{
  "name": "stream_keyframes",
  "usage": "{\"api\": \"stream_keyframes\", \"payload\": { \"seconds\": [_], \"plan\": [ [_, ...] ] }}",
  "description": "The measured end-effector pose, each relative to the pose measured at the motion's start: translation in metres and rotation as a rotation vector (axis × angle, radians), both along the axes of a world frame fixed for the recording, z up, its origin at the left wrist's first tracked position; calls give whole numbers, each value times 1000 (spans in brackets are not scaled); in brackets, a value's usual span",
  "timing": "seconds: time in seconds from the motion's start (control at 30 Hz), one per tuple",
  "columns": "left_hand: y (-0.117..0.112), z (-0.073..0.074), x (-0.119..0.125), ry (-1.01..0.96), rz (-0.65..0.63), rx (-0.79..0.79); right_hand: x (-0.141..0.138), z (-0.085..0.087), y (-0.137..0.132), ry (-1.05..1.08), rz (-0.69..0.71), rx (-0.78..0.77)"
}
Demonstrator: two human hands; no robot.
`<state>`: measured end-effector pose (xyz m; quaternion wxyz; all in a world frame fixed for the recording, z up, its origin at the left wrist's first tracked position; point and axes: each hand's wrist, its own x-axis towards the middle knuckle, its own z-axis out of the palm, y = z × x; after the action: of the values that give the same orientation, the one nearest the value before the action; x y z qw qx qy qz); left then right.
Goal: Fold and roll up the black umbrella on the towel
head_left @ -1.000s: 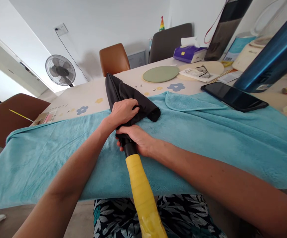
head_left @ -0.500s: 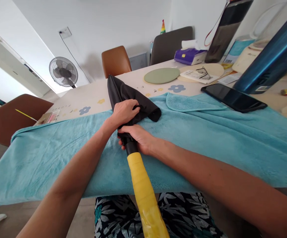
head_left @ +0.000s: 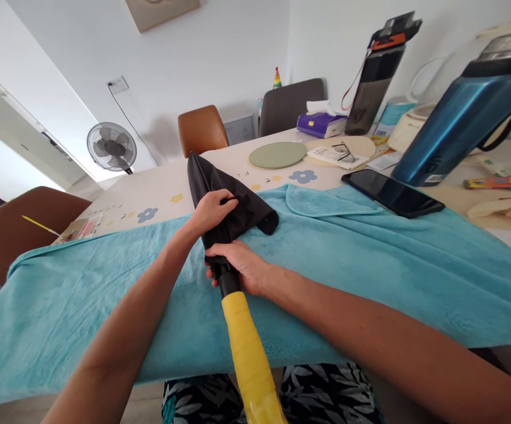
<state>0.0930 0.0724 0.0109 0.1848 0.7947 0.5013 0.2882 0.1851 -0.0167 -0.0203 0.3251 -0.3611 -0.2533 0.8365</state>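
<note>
A black umbrella (head_left: 205, 185), its canopy folded, lies on the blue towel (head_left: 326, 282) and points away from me. Its handle (head_left: 249, 353) is wrapped in yellow and comes toward my lap. My right hand (head_left: 242, 265) is closed round the gathered lower end of the canopy, just above the black collar of the handle. Higher up, my left hand (head_left: 213, 211) grips the black cloth with its fingers bent. A loose flap of the canopy (head_left: 264, 217) spreads to the right of it.
On the right lie a black phone (head_left: 392, 191), a tilted blue bottle (head_left: 454, 126) and glasses (head_left: 342, 153). Farther back are a green round mat (head_left: 277, 155), a purple tissue pack (head_left: 321, 125) and a dark bottle (head_left: 372, 82). A fan (head_left: 112, 146) stands beyond the table.
The view has tilted up, so everything sits lower in the picture and more of the bottles shows. Both hands keep nearly the same places on the umbrella.
</note>
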Motion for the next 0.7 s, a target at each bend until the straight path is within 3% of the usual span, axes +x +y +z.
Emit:
{"api": "stream_keyframes", "payload": {
  "seconds": [0.2,0.3,0.43,0.53,0.7],
  "plan": [
    [0,19,-15,-325,-25,-290,1,4,-1,9,6,-19],
    [4,29,-36,-540,-89,-406,1,4,-1,19,1,-23],
    [8,39,-69,-667,-118,-474,1,2,-1,20,3,-35],
    [8,39,-83,-590,-75,-503,1,0,0,25,-1,-29],
    [9,34,-83,-152,75,-525,1,1,0,17,4,-14]
  ]
}}
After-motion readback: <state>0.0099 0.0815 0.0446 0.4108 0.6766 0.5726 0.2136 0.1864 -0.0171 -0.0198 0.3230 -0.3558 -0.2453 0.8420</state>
